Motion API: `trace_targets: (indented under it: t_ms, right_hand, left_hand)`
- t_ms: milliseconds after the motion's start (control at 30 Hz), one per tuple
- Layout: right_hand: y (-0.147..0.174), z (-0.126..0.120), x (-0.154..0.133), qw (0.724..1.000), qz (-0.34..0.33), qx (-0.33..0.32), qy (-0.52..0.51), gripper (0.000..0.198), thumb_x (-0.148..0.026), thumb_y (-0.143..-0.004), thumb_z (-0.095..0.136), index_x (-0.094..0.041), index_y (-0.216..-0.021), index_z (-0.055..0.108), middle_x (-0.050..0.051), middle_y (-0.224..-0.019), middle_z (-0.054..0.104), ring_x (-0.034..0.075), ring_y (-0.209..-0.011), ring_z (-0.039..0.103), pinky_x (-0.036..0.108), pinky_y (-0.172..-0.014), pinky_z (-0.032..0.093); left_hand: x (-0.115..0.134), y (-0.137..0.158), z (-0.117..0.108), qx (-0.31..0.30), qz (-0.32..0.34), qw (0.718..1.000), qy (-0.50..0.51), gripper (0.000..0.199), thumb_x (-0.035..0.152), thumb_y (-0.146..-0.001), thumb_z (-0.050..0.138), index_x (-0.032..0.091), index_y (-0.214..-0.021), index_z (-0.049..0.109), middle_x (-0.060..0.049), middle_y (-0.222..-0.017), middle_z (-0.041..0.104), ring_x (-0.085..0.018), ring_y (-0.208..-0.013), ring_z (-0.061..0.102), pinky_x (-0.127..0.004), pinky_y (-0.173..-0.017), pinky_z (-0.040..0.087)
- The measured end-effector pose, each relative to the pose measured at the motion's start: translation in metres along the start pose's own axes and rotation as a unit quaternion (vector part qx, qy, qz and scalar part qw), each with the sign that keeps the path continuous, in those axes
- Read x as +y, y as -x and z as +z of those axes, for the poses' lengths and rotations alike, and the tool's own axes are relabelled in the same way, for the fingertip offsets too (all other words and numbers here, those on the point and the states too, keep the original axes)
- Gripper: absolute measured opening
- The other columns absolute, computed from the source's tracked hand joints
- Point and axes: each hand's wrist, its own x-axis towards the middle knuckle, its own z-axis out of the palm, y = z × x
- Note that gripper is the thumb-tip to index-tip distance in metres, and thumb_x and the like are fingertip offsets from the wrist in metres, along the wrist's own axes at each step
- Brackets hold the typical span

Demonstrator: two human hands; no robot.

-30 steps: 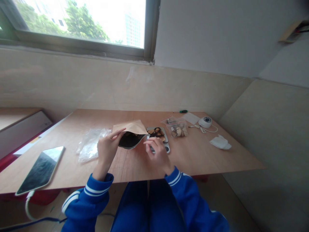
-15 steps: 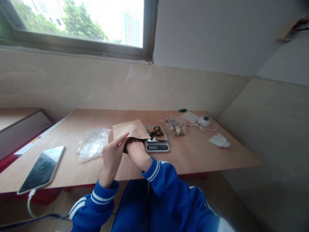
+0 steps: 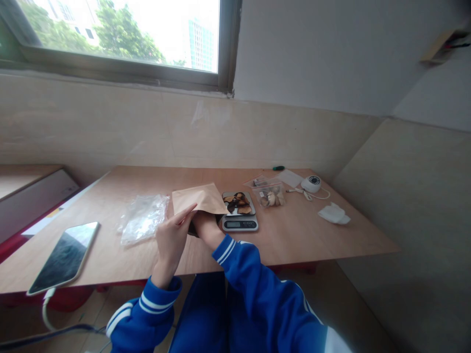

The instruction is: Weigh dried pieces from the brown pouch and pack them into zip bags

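My left hand (image 3: 172,235) pinches the near edge of a brown paper bag (image 3: 198,198), its mouth turned toward me. Inside that mouth is my right hand (image 3: 206,228); its fingers are hidden in the bag, so I cannot see what they touch. Just right of the bag stands a small digital kitchen scale (image 3: 240,225), and on its plate lies a pile of dark-edged dried slices (image 3: 241,202), perhaps dried mushroom.
A crumpled clear plastic bag (image 3: 145,219) and a phone (image 3: 65,255) on a cable lie left. To the right are a zip bag with pale pieces (image 3: 271,195), a white round device with a cord (image 3: 311,183), a crumpled white tissue (image 3: 334,214) and a green-handled object (image 3: 278,168).
My right hand has slid deeper into the paper bag, its sleeve moving a little up and left. The left hand holds the bag almost unmoved.
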Motion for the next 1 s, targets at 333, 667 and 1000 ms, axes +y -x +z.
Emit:
trace_targets:
  t_ms: [333, 667, 1000]
  right_hand:
    - [0.018, -0.049, -0.021, 0.993, 0.085, -0.032, 0.070, 0.031, -0.004, -0.091, 0.041, -0.007, -0.115, 0.061, 0.019, -0.114, 0.066, 0.031, -0.104, 0.063, 0.045, -0.091, 0.048]
    - [0.084, -0.102, -0.009, 0.962, -0.031, 0.159, -0.219, 0.010, -0.017, -0.089, 0.056, -0.020, -0.089, 0.066, 0.004, -0.090, 0.066, 0.017, -0.089, 0.062, 0.030, -0.083, 0.050]
    - [0.105, -0.113, 0.129, 0.929, 0.225, 0.266, -0.120, 0.017, -0.029, -0.084, 0.055, -0.016, -0.086, 0.065, 0.006, -0.082, 0.067, 0.018, -0.070, 0.059, 0.030, -0.067, 0.047]
  left_hand:
    - [-0.002, -0.007, 0.000, 0.007, 0.004, 1.000, -0.020, 0.024, 0.031, -0.084, 0.063, 0.027, -0.105, 0.073, -0.002, -0.072, 0.075, -0.014, -0.058, 0.064, -0.020, -0.052, 0.039]
    - [-0.011, -0.018, -0.006, 0.010, -0.017, 0.999, 0.036, 0.025, 0.039, -0.084, 0.060, 0.029, -0.102, 0.074, -0.001, -0.078, 0.076, -0.018, -0.070, 0.069, -0.022, -0.056, 0.042]
    - [-0.014, -0.018, -0.009, 0.010, -0.022, 0.999, 0.028, 0.029, 0.042, -0.083, 0.060, 0.028, -0.104, 0.074, -0.002, -0.073, 0.075, -0.019, -0.065, 0.067, -0.024, -0.056, 0.041]
